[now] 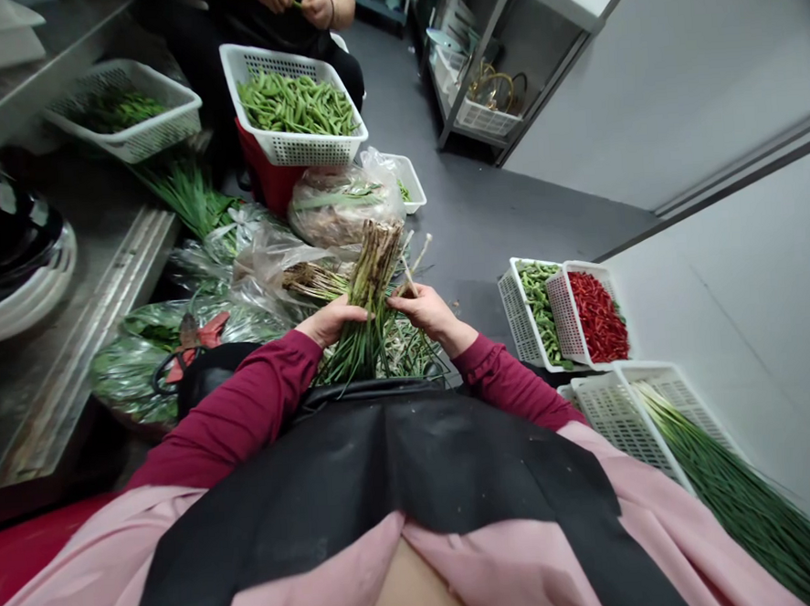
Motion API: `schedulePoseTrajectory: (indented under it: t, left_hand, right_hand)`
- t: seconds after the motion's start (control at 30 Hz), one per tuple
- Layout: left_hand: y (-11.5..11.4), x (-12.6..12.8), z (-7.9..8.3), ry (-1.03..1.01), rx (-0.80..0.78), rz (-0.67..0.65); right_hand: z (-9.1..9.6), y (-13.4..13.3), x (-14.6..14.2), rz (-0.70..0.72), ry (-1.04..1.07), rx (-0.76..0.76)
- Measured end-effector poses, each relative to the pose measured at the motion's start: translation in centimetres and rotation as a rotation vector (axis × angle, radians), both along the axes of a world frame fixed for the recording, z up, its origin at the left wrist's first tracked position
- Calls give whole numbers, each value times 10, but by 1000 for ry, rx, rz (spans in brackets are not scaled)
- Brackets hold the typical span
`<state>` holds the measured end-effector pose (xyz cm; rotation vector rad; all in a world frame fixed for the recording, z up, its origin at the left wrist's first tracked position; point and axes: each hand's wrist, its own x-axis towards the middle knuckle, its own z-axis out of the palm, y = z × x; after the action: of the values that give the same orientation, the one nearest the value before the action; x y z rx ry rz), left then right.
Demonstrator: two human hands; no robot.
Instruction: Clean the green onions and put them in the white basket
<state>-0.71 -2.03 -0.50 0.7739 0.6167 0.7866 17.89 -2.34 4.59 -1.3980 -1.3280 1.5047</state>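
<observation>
A bunch of scallions [371,282] is gripped in my left hand [337,320], its brown, soil-stained root ends up and green leaves hanging down. My right hand [430,314] is closed at the bunch's right side, with a few thin scallions with whitish ends [413,264] between its fingers. Below both hands lies a heap of scallion trimmings [408,348]. Just beyond, more unpeeled scallions [318,279] stick out of a clear plastic bag [265,261].
Green peppers fill a white basket [320,148] ahead, where a co-worker's hands [294,1] show. At right stand baskets of green and red chillies [596,314] and one with long scallions [723,466]. Red-handled scissors [198,343] lie on bagged greens at left, near a metal shelf [97,331].
</observation>
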Motion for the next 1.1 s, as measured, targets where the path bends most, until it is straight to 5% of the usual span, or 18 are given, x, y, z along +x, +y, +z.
schedulePoseTrajectory:
  t: [0.27,0.53,0.7,0.8,1.0,1.1]
  left_hand:
    - [4,-1,-2,-27,47,36]
    - [1,1,1,0,0,4]
    - [3,-4,1,68,24,71]
    - [1,-8,3,91,19,50]
    - [-2,-17,6,88,17,14]
    - [-1,-19,5,81,2,23]
  right_hand:
    - [8,5,1,33,-188,126]
    - [6,7,4,90,78,36]
    - [21,20,30,-87,290,-169]
    - [44,40,66,-242,312,-48]
    - [80,63,149,-588,-21,318]
    - [58,44,145,-297,-368,261]
